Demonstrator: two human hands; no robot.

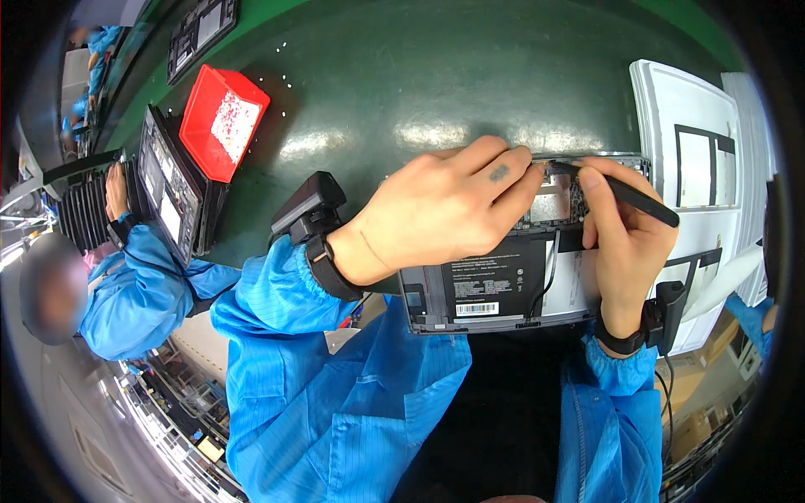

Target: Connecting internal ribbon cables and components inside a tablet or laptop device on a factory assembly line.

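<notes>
An opened laptop base (419,314) lies in front of me, its black battery (482,281) and part of its circuit board (549,205) exposed. My right hand (625,239) grips black tweezers (641,199), their tip pointing left onto the board near the far edge. My left hand (457,201) reaches across the base from the left. Its thumb and fingers are pinched together close to the tweezer tip; whatever they hold, if anything, is hidden. A black cable (551,272) curves beside the battery.
To the left, a red bin (194,109) of small white pieces leans by a stack of laptop bases (172,197); loose white bits dot the green table (360,84). White foam trays (654,101) are stacked at right. A co-worker in blue (134,293) sits at left.
</notes>
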